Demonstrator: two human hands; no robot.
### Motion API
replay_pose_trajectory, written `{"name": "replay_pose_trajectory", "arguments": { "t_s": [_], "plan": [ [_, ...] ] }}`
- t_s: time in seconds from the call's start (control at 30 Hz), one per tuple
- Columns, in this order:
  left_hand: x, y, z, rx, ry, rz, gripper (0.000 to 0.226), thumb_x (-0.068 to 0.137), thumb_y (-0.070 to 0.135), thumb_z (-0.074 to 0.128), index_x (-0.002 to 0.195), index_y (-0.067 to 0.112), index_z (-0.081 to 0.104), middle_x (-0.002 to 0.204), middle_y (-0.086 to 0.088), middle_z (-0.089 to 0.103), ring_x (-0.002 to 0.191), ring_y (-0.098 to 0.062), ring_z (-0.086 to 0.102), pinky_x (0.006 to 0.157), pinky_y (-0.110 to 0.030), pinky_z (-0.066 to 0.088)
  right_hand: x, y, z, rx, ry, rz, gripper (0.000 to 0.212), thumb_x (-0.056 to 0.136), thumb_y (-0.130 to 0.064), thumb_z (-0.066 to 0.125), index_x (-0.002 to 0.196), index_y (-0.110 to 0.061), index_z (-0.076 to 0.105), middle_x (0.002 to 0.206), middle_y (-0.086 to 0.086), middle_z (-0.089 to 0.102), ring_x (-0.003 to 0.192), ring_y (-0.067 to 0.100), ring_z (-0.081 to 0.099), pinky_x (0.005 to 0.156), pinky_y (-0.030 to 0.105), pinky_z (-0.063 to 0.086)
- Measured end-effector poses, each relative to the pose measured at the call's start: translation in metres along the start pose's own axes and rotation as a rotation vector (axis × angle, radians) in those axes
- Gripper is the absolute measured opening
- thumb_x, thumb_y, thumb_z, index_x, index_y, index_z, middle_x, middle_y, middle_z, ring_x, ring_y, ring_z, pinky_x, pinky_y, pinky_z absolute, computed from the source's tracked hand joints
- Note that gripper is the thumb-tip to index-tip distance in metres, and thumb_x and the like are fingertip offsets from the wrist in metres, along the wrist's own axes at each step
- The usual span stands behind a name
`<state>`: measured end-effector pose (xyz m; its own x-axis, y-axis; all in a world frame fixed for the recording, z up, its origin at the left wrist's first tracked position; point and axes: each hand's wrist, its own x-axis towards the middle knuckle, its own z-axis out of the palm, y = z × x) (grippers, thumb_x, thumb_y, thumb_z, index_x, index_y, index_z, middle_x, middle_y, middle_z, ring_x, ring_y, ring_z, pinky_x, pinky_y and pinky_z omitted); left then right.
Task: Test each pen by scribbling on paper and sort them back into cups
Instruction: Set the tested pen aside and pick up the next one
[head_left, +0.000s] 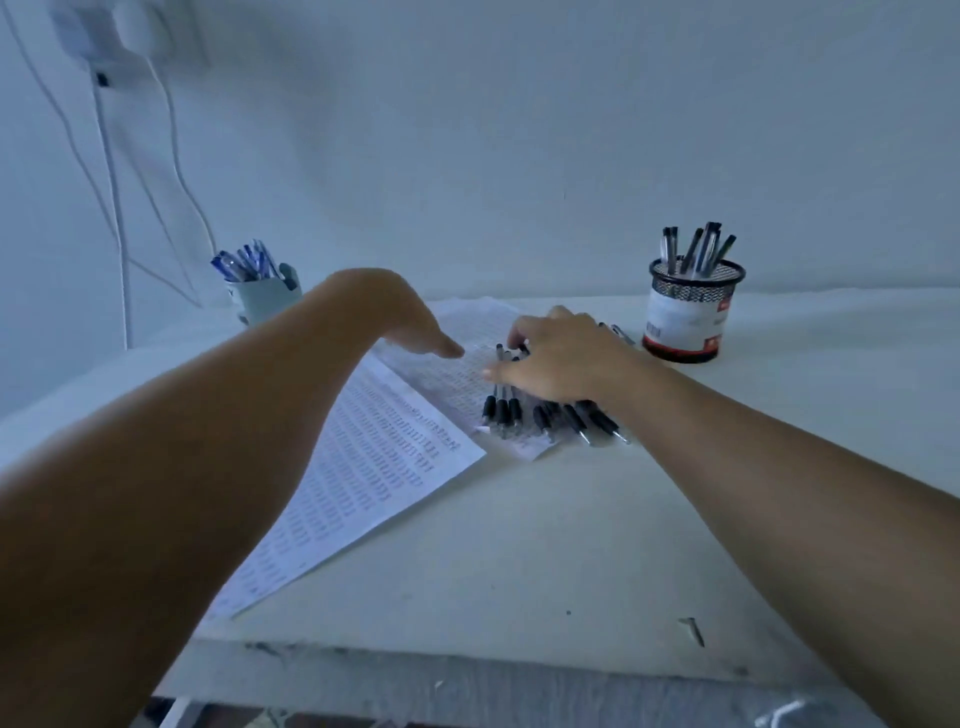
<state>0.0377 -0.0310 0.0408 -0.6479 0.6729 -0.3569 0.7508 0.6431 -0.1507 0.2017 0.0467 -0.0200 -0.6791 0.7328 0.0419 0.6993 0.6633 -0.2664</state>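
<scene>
Two bare forearms fill the view, one from the near left and one from the near right, both uncovered from the frame edge down to the wrist. No sleeve edge shows on either. The left hand (400, 317) is seen from its thumb side, the fingers hidden behind the palm edge apart from one tip. The right hand (556, 358) is seen from its back, with knuckles and thumb visible. Neither wrist nor the visible fingers carry a watch, band or ring.
</scene>
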Motion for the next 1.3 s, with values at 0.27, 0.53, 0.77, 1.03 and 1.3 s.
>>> {"name": "replay_pose_trajectory", "arguments": {
  "t_s": [0.27,0.53,0.77,1.03,1.3],
  "plan": [
    [0.007,0.012,0.017,-0.559,-0.150,0.168,0.077,0.105,0.046,0.052,0.163,0.016,0.012,0.168,-0.025,0.002,0.144,-0.056,0.029,0.078,-0.058,0.061,0.001,-0.006,0.008,0.141,0.109,-0.008,0.048,0.094,-0.053,0.067,0.129,-0.019,0.063,0.128,0.004,0.059,0.120,0.026,0.055,0.098,0.038,0.047],
    [0.012,0.038,0.027,-0.398,0.014,0.317,0.052,0.100,0.048,0.058,0.126,0.003,0.056,0.106,-0.013,0.066,0.082,-0.024,0.068,0.072,-0.031,0.059,-0.010,0.016,-0.003,-0.017,0.130,0.210,0.081,0.084,-0.083,0.053,0.135,-0.021,0.052,0.137,0.013,0.047,0.131,0.036,0.042,0.100,0.045,0.044],
    [0.008,0.047,0.034,-0.659,0.087,0.346,0.036,0.105,0.037,0.051,0.110,0.001,0.055,0.095,-0.018,0.069,0.076,-0.030,0.074,0.076,-0.040,0.064,-0.004,0.007,0.003,-0.038,0.086,0.230,0.061,0.082,-0.076,0.060,0.105,-0.019,0.063,0.129,0.013,0.049,0.123,0.037,0.047,0.101,0.049,0.047],
    [-0.005,0.047,0.023,-0.714,0.204,0.336,0.058,0.107,0.030,0.046,0.156,0.014,0.020,0.097,-0.028,0.057,0.076,-0.033,0.073,0.063,-0.042,0.063,-0.015,-0.003,0.009,0.068,-0.003,0.177,0.079,0.085,-0.074,0.052,0.147,-0.027,0.038,0.154,0.014,0.031,0.148,0.038,0.020,0.113,0.059,0.031],
    [-0.002,0.035,0.027,-1.043,0.112,0.350,0.088,0.106,0.030,0.045,0.155,0.032,-0.029,0.092,-0.023,0.068,0.070,-0.041,0.075,0.071,-0.052,0.064,-0.015,-0.011,0.010,0.057,-0.033,0.179,0.095,0.077,-0.081,0.057,0.153,-0.027,0.035,0.154,0.013,0.032,0.149,0.038,0.019,0.113,0.057,0.033]
  ]
}}
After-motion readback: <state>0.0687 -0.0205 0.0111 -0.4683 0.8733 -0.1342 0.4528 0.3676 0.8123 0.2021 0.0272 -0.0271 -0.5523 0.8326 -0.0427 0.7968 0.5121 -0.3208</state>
